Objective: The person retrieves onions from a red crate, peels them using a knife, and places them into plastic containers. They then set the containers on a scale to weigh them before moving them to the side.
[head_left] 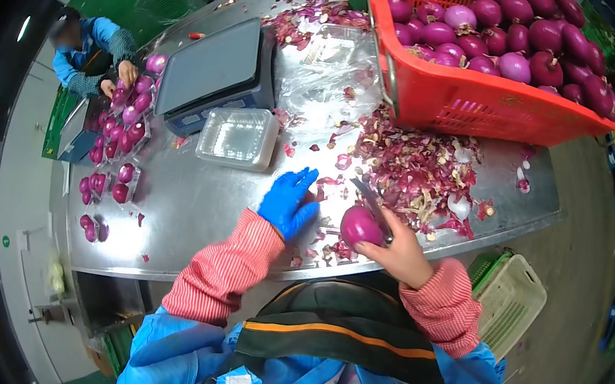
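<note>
My left hand (289,203), in a blue glove, is held over the metal table with its fingers stretched out and nothing in it. My bare right hand (401,251) is closed around a knife (370,197), its dark blade pointing away and to the left. A peeled-looking red onion (361,228) rests against the thumb of that hand, beside the blade. Under and beyond the right hand lies a heap of onion skins (410,166). Ahead of the left hand stands a clear plastic tray (238,137).
A red basket (479,109) heaped with red onions stands at the back right. A weighing scale (215,65) sits behind the tray. At left, a co-worker's hands (123,77) touch packed onions (126,140). A pale crate (515,302) is below the table's right edge.
</note>
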Motion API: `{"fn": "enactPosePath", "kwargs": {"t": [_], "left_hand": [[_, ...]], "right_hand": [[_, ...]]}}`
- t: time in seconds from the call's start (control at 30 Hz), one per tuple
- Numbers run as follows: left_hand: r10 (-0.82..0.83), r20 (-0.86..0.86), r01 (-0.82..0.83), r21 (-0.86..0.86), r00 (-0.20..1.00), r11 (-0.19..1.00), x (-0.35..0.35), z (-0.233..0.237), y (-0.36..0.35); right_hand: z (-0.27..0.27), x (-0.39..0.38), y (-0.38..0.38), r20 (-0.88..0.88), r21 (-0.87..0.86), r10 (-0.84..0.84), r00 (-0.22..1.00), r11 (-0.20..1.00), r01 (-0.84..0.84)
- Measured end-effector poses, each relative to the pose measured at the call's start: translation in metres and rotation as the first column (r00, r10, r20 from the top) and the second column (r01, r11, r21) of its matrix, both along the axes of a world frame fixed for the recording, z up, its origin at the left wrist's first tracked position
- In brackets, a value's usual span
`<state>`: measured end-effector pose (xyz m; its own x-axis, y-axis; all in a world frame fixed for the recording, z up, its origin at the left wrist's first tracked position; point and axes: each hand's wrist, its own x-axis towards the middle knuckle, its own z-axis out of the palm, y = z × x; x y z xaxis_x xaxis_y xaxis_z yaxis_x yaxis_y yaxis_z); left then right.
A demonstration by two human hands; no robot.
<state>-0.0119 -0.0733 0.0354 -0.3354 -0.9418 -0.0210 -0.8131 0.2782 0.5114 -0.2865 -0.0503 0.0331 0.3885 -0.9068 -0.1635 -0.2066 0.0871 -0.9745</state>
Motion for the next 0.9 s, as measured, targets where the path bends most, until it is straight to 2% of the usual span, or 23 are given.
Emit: {"fn": "enactPosePath", "kwargs": {"t": [0.03, 0.07, 0.1, 0.17, 0.27, 0.37, 0.4, 0.5, 0.53, 0.57, 0.6, 0.63, 0.67, 0.7, 0.73, 0.77, 0.87, 0.9], "left_hand": [[-0.043, 0.237, 0.087, -0.178, 0.971, 0.980, 0.022, -0.029, -0.004], [-0.007, 0.153, -0.004, 0.068, 0.988, 0.998, 0.034, -0.035, -0.002], [0.043, 0.115, -0.054, 0.095, 0.992, 0.994, 0.036, -0.034, 0.003], [0.147, 0.041, -0.152, 0.157, 0.988, 0.976, 0.040, -0.033, 0.013], [0.163, -0.009, -0.161, 0.101, 0.987, 0.982, 0.064, -0.055, 0.019], [0.240, -0.001, -0.240, -0.066, 0.971, 0.969, 0.078, -0.054, 0.012], [0.273, 0.000, -0.271, -0.132, 0.962, 0.954, 0.080, -0.055, 0.008], [0.274, -0.342, -0.248, 0.117, 0.899, 0.962, 0.082, -0.080, 0.000], [0.237, -0.471, -0.181, 0.163, 0.849, 0.970, 0.086, -0.100, -0.007], [0.364, -0.519, -0.230, 0.306, 0.773, 0.924, 0.087, -0.115, -0.011], [0.413, -0.362, -0.302, 0.325, 0.836, 0.896, 0.081, -0.106, -0.016], [0.469, -0.292, -0.337, 0.405, 0.833, 0.850, 0.078, -0.088, -0.013], [0.484, -0.384, -0.312, 0.430, 0.786, 0.847, 0.083, -0.101, -0.009], [0.454, -0.329, -0.284, 0.453, 0.828, 0.845, 0.088, -0.085, -0.002], [0.528, -0.411, -0.306, 0.492, 0.743, 0.815, 0.095, -0.078, 0.007], [0.586, -0.487, -0.313, 0.531, 0.648, 0.787, 0.105, -0.074, 0.016], [0.580, -0.572, -0.410, 0.410, 0.580, 0.815, 0.158, -0.069, 0.041], [0.603, -0.644, -0.420, 0.438, 0.471, 0.795, 0.182, -0.075, 0.049]], "right_hand": [[0.000, 0.012, -0.004, -0.139, -0.096, -0.023, 0.990, 0.995, 0.010], [0.008, 0.025, -0.006, -0.337, -0.290, -0.077, 0.938, 0.957, -0.025], [0.005, 0.041, -0.007, -0.377, -0.324, -0.126, 0.917, 0.946, -0.004], [-0.003, 0.064, -0.013, -0.566, -0.374, -0.119, 0.816, 0.919, -0.125], [-0.024, 0.082, -0.017, -0.669, -0.426, -0.112, 0.735, 0.868, -0.255], [-0.018, 0.070, -0.009, -0.562, -0.334, -0.095, 0.822, 0.935, -0.120], [-0.037, 0.064, -0.006, -0.515, -0.415, -0.215, 0.830, 0.909, -0.022], [-0.052, 0.051, -0.008, -0.424, -0.026, -0.066, 0.903, 0.998, 0.061], [-0.060, 0.054, -0.009, -0.410, 0.022, -0.065, 0.910, 0.996, 0.081], [-0.068, 0.058, -0.008, -0.392, 0.066, -0.059, 0.918, 0.994, 0.092], [-0.072, 0.064, -0.005, -0.365, -0.115, -0.190, 0.912, 0.981, 0.158], [-0.073, 0.066, -0.009, -0.315, -0.128, -0.189, 0.930, 0.979, 0.156], [-0.071, 0.068, -0.009, -0.312, -0.015, -0.151, 0.938, 0.988, 0.154], [-0.061, 0.072, -0.010, -0.284, -0.016, -0.130, 0.950, 0.991, 0.131], [-0.048, 0.079, -0.012, -0.257, -0.016, -0.111, 0.960, 0.994, 0.111], [-0.039, 0.090, -0.015, -0.266, -0.057, -0.075, 0.961, 0.996, 0.062], [-0.016, 0.136, -0.021, -0.252, -0.161, 0.031, 0.967, 0.984, -0.074], [0.012, 0.164, -0.020, -0.284, -0.233, 0.043, 0.958, 0.966, -0.113]]}}
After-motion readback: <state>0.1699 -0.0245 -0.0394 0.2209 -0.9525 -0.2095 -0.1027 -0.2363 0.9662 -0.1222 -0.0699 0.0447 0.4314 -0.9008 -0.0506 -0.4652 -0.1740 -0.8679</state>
